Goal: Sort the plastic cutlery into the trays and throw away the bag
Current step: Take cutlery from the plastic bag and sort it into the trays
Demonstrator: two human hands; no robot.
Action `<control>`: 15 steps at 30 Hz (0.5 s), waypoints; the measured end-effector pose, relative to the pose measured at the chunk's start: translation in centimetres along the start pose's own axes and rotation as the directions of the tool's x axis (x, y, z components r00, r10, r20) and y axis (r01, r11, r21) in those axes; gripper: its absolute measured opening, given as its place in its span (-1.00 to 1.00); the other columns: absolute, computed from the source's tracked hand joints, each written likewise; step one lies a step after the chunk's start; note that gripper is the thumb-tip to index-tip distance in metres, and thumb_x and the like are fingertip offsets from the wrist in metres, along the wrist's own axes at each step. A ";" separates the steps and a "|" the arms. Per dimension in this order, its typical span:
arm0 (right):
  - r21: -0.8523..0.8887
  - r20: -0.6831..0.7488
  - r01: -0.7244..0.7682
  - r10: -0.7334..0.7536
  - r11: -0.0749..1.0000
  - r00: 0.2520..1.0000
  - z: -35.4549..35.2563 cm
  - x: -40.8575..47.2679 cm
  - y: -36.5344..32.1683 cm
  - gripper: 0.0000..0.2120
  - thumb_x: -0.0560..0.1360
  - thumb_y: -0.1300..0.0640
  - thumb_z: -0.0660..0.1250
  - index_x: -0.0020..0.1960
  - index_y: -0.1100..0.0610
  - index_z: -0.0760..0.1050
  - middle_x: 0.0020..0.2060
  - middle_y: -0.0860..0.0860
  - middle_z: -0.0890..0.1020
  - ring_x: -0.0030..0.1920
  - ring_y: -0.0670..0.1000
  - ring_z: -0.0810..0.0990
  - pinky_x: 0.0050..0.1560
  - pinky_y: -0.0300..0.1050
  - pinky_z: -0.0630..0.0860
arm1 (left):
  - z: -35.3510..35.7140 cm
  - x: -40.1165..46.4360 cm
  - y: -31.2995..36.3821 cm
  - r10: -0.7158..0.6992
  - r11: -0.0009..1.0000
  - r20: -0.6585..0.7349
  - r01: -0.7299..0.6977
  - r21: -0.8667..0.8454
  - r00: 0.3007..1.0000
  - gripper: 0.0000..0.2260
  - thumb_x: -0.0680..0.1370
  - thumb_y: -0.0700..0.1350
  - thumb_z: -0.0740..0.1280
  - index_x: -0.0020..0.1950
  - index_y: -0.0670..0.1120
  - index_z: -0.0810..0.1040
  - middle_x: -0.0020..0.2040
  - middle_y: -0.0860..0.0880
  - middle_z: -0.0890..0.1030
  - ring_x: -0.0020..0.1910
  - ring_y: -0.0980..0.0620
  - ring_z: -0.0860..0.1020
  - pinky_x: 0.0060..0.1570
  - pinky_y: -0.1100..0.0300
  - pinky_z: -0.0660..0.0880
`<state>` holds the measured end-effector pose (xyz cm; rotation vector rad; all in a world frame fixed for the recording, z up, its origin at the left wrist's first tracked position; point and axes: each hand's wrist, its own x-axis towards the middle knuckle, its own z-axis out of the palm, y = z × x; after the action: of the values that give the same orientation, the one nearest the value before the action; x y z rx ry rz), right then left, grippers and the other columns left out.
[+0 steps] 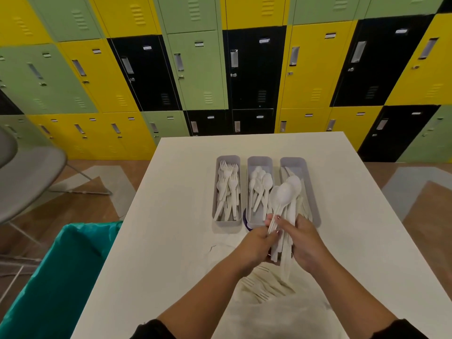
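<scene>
Over table (171,216), both hands' grips (256,245) (305,243) clasp spoons (285,204), bowls pointing away.

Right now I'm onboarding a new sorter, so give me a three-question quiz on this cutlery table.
1. True or false: the left grey plastic tray holds white plastic forks.
2. What do both hands grip? A) white plastic spoons B) a knife alone C) nothing
3. Fill in: the teal-lined bin stands to the table's ____.

Key: 1 true; 2 A, the left hand and right hand grip white plastic spoons; 3 left.
</scene>
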<state>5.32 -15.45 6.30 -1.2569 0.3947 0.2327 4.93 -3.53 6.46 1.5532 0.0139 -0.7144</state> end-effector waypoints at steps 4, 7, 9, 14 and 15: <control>-0.019 -0.068 0.061 -0.062 0.998 0.996 0.0 1.0 0.3 -0.77 0.49 0.28 0.33 0.15 0.26 0.53 -0.05 0.18 0.68 -0.09 0.09 0.69 -0.16 -0.12 0.63 | 0.1 1.1 -0.4 0.068 0.997 -0.180 -0.059 0.054 0.981 -0.77 0.61 -0.07 0.19 0.23 -0.11 0.42 -0.01 -0.07 0.61 -0.13 0.05 0.62 -0.18 0.25 0.61; -0.104 -0.089 0.073 -0.082 0.992 0.993 0.0 1.7 0.3 -0.76 0.47 0.23 0.38 0.12 0.23 0.53 -0.09 0.17 0.68 -0.10 0.10 0.68 -0.20 -0.10 0.61 | 0.1 1.8 -0.2 0.144 0.976 -0.188 -0.107 0.190 0.972 -0.85 0.60 -0.08 0.21 0.09 -0.14 0.43 -0.24 -0.03 0.55 -0.37 0.11 0.54 -0.26 0.21 0.59; -0.102 -0.078 0.054 -0.062 0.993 0.995 -0.1 2.2 0.4 -0.79 0.48 0.19 0.37 0.11 0.20 0.54 -0.11 0.19 0.69 -0.12 0.16 0.68 -0.21 -0.02 0.61 | 0.0 2.2 0.0 0.161 0.959 -0.166 -0.115 0.259 0.973 -0.87 0.62 -0.08 0.16 0.01 -0.13 0.40 -0.30 -0.01 0.52 -0.41 0.12 0.50 -0.32 0.29 0.53; -0.094 -0.121 0.059 -0.070 0.994 0.990 -0.3 3.6 0.8 -0.80 0.53 0.16 0.31 0.09 0.24 0.55 -0.09 0.17 0.69 -0.07 0.12 0.69 -0.07 0.02 0.61 | -0.4 3.5 0.0 0.119 0.992 -0.290 -0.104 0.069 0.950 -0.80 0.65 -0.17 0.06 -0.07 -0.14 0.43 -0.33 -0.03 0.48 -0.44 0.15 0.45 -0.29 0.26 0.48; -0.088 -0.140 0.064 -0.076 0.994 0.987 -0.4 3.8 0.9 -0.80 0.53 0.17 0.30 0.09 0.26 0.55 -0.08 0.17 0.69 -0.05 0.12 0.68 -0.01 0.05 0.60 | -0.5 3.7 -0.2 0.092 0.996 -0.311 -0.092 0.016 0.946 -0.79 0.65 -0.18 0.05 -0.04 -0.15 0.45 -0.35 -0.02 0.46 -0.47 0.18 0.43 -0.32 0.28 0.48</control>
<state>8.40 -15.72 3.88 -1.3716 0.4668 0.1002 8.05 -4.51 4.65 1.6436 0.1749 -0.3901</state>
